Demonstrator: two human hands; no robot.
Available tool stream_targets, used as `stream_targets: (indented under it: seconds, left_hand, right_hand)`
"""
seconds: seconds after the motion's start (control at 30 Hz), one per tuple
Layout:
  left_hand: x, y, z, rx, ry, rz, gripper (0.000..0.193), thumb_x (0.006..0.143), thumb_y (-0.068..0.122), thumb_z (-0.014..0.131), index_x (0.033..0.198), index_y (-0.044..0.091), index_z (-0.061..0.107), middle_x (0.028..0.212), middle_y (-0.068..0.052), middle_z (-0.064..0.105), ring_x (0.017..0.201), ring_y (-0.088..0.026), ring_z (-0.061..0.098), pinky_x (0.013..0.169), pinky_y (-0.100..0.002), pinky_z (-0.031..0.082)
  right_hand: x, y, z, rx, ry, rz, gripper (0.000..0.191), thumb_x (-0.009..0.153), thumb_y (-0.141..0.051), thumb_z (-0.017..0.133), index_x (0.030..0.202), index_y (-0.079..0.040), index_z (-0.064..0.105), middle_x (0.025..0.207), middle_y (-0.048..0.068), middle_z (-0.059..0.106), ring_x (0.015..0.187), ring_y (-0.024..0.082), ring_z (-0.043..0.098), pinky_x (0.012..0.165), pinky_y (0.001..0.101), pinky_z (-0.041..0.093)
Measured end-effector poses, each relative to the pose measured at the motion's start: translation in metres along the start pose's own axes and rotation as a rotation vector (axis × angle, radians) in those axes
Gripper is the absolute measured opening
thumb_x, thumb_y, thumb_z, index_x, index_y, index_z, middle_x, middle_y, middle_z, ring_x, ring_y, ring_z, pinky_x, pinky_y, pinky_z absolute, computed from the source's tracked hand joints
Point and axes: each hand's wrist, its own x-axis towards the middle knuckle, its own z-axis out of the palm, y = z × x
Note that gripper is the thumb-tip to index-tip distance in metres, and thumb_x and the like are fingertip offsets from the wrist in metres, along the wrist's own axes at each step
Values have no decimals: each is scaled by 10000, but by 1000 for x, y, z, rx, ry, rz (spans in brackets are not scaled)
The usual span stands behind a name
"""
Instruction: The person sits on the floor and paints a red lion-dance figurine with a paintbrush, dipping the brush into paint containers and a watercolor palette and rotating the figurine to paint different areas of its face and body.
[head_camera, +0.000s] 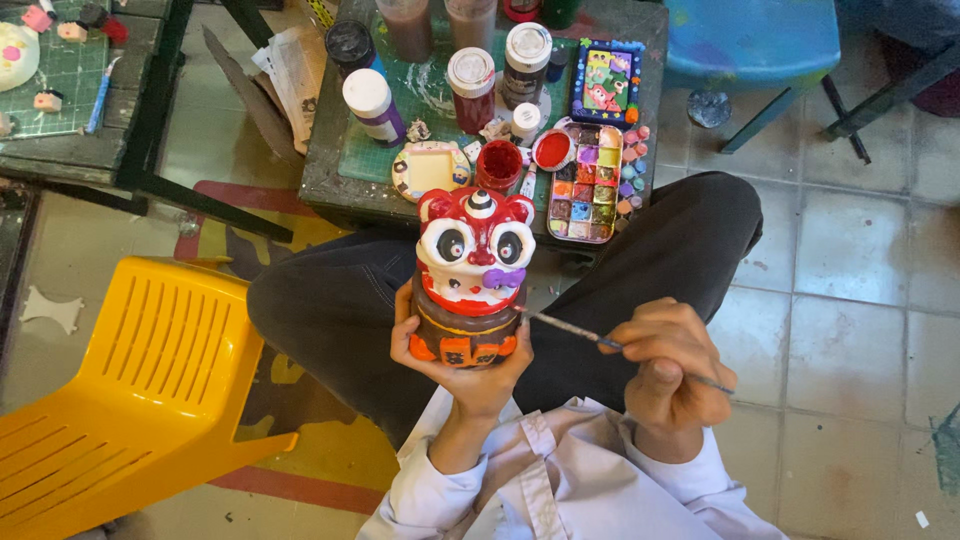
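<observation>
My left hand (470, 372) cups a painted plaster figurine (472, 275) from below, holding it upright over my lap. The figurine has a red head, big black-and-white eyes, a purple patch by its mouth and a brown and orange base. My right hand (668, 362) grips a thin paintbrush (572, 328) whose tip touches the figurine's right side, near the purple patch.
A small dark table (330, 170) ahead carries several paint bottles (472, 88), a paint palette box (587, 185), a red paint pot (499, 163) and a small painted frame (430, 168). A yellow plastic chair (130, 390) stands at left, a blue stool (752, 40) at upper right.
</observation>
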Motion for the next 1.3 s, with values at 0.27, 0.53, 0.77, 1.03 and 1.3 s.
stream_targets:
  seconds: [0.27, 0.53, 0.77, 1.03, 1.3]
  left_hand:
    - [-1, 1, -1, 32, -8, -1, 972, 753, 48, 873, 1436, 181, 194, 1564, -246, 267, 1473, -349, 393, 1283, -490, 363]
    - [-1, 0, -2, 33, -12, 10, 967, 756, 59, 873, 1437, 182, 198, 1563, -243, 271, 1420, -330, 392, 1235, -464, 369]
    - [-1, -1, 2, 19, 6, 13, 966, 741, 25, 880, 1419, 180, 209, 1555, -240, 273, 1458, -339, 402, 1225, -461, 383]
    - [1, 1, 2, 44, 0, 48, 980, 708, -16, 870, 1406, 185, 212, 1543, -241, 283, 1446, -351, 418, 1236, -481, 389]
    - [3, 2, 3, 56, -3, 57, 976, 710, -10, 865, 1407, 175, 207, 1538, -248, 282, 1441, -370, 422, 1255, -503, 405]
  right_hand:
    - [-1, 6, -1, -15, 33, 10, 393, 1162, -283, 475, 949, 36, 559, 814, 200, 650, 668, 255, 592, 608, 350, 474]
    - [-2, 6, -1, 7, 24, 5, 367, 1149, -258, 464, 934, 26, 553, 787, 187, 651, 672, 240, 580, 572, 336, 473]
    - [3, -1, 2, 3, 26, 28, 359, 1158, -253, 461, 941, 20, 548, 778, 178, 644, 680, 236, 588, 588, 347, 489]
    - [5, -6, 2, -18, 2, 19, 357, 1163, -246, 467, 947, 24, 556, 790, 179, 654, 692, 248, 589, 610, 355, 488]
    - [3, -2, 2, -10, 14, -52, 388, 1141, -265, 482, 899, 29, 559, 752, 161, 644, 664, 252, 583, 575, 351, 488]
